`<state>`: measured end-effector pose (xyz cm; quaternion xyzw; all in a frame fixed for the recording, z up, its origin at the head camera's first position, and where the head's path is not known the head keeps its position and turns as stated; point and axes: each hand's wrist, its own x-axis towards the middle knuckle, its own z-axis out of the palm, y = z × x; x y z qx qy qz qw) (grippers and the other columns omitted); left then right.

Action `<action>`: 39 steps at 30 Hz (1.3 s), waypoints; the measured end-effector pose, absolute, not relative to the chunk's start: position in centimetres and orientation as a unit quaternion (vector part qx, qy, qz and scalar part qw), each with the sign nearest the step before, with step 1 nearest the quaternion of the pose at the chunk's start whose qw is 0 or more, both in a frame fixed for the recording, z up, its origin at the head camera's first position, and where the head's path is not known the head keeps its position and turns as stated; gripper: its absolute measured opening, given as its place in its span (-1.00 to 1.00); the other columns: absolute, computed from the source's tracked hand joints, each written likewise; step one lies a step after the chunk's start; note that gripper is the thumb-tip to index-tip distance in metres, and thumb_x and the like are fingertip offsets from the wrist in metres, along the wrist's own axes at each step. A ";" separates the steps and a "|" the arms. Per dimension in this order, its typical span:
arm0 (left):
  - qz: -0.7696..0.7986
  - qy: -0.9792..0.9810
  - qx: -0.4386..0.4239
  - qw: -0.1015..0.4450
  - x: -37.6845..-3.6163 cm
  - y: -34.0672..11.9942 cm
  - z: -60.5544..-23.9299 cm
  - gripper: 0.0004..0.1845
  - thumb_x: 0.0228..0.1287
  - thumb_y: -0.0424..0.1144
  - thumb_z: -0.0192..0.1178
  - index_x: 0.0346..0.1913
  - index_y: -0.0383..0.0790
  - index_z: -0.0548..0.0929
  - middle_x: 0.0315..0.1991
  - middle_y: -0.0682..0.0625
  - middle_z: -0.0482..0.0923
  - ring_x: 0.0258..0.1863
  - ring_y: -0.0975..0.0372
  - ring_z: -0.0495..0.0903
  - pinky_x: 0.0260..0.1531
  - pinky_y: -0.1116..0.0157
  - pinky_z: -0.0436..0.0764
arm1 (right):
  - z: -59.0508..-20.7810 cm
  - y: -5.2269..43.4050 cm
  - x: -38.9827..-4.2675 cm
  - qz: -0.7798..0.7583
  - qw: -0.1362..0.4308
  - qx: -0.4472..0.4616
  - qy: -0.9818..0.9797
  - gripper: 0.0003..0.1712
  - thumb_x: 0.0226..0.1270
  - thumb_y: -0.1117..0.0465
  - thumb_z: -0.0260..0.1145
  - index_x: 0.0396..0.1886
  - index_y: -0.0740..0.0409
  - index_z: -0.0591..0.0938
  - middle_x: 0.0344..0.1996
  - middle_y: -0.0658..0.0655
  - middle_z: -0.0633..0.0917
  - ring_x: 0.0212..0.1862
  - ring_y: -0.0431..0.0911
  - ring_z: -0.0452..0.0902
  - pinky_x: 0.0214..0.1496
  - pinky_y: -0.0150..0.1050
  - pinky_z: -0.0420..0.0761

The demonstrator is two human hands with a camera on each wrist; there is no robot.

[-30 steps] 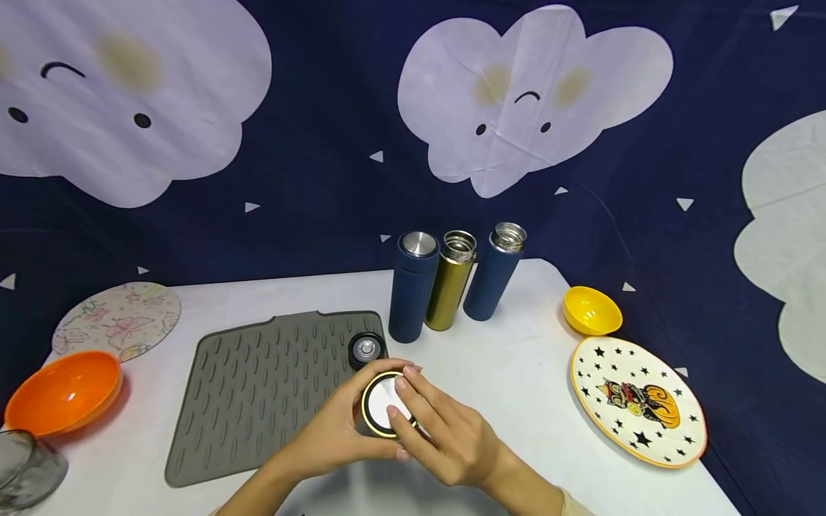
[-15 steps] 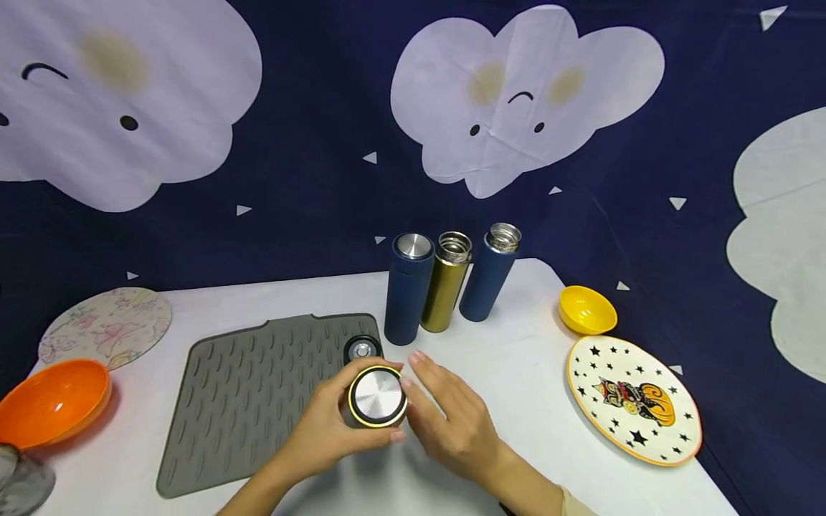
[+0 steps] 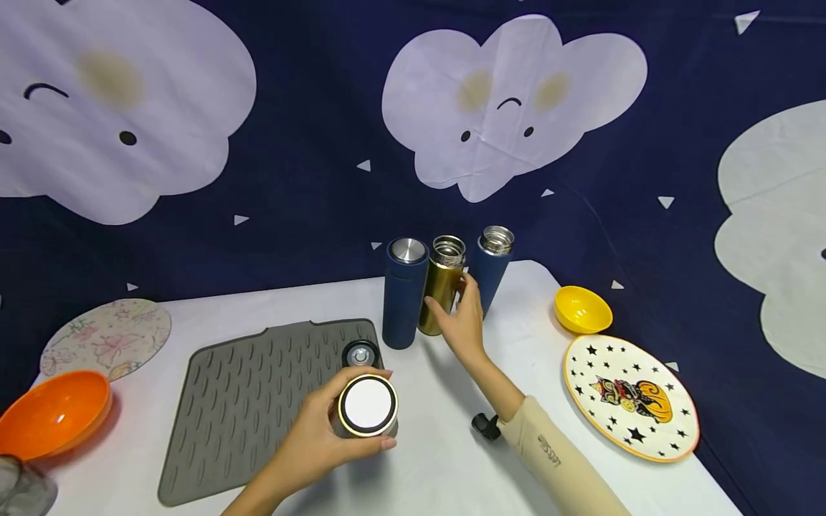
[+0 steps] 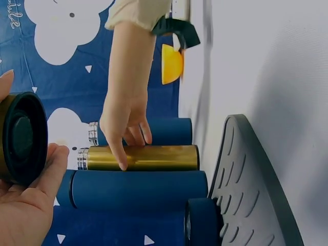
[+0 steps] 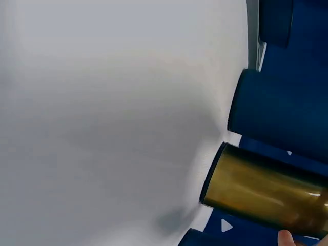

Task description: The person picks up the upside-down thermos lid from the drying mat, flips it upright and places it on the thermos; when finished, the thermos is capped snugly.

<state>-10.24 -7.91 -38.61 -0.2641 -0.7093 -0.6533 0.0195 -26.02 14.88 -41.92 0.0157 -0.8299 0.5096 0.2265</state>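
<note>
My left hand (image 3: 323,423) grips a gold-rimmed bottle lid (image 3: 368,405) between thumb and fingers, metal top up. Its black underside with a round plug shows in the left wrist view. Farther back, my right hand (image 3: 461,319) has its thumb and fingers around the upright gold bottle (image 4: 164,158), whose threaded steel mouth is uncapped. The capped blue bottle (image 3: 403,301) stands left of it. On its right, partly behind my right hand, is an uncapped blue bottle (image 3: 493,265). Another lid (image 3: 360,354), dark with its underside up, lies on the grey mat.
The grey ridged mat (image 3: 258,408) covers the table's left middle. An orange bowl (image 3: 58,416), a grey glass (image 3: 29,487) and a floral round mat (image 3: 106,337) are far left. A yellow bowl (image 3: 583,309) and patterned plate (image 3: 677,401) stand at the right.
My right hand has left the lid and reached forward to the gold bottle. My left hand keeps hold of the lid, nearly in place.
</note>
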 end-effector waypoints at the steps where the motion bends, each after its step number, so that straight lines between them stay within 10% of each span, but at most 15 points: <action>1: -0.652 -0.712 -0.260 0.018 -10.2 -7.9 -38.6 -0.27 -0.05 -0.30 0.58 0.24 -0.06 0.50 0.20 0.03 0.57 0.14 0.20 0.57 0.07 0.34 0.60 | -41.9 14.8 -26.5 0.510 0.222 0.011 -0.831 -0.14 0.16 0.12 0.48 0.37 0.25 0.28 0.24 0.34 0.48 0.30 0.20 0.42 0.27 0.14 0.49; 9: -0.644 -0.725 -0.245 0.011 -9.9 -7.9 -38.2 -0.29 -0.04 -0.27 0.57 0.23 -0.04 0.51 0.20 0.08 0.57 0.13 0.18 0.57 0.07 0.31 0.60 | -41.6 15.0 -27.7 0.519 0.230 -0.008 -0.823 -0.22 0.03 0.12 0.56 0.20 0.25 0.41 0.09 0.31 0.63 0.16 0.19 0.57 0.22 0.08 0.54; 24: -0.661 -0.710 -0.239 0.039 -12.6 -6.9 -35.5 -0.27 -0.05 -0.38 0.55 0.24 -0.09 0.50 0.23 -0.04 0.54 0.12 0.08 0.59 0.05 0.30 0.64 | -40.5 15.8 -16.5 0.495 0.187 0.045 -0.847 -0.22 -0.05 0.09 0.63 0.17 0.17 0.48 -0.01 0.19 0.71 -0.01 0.09 0.67 0.00 0.06 0.66; 39: -0.668 -0.696 -0.262 0.034 -17.3 -1.3 -32.5 -0.30 -0.05 -0.34 0.55 0.22 -0.11 0.51 0.09 -0.03 0.60 -0.01 0.14 0.65 -0.02 0.22 0.67 | -41.7 15.9 -14.6 0.466 0.201 0.084 -0.858 -0.22 -0.04 0.13 0.63 0.17 0.12 0.44 -0.02 0.17 0.71 -0.03 0.06 0.67 -0.02 0.01 0.67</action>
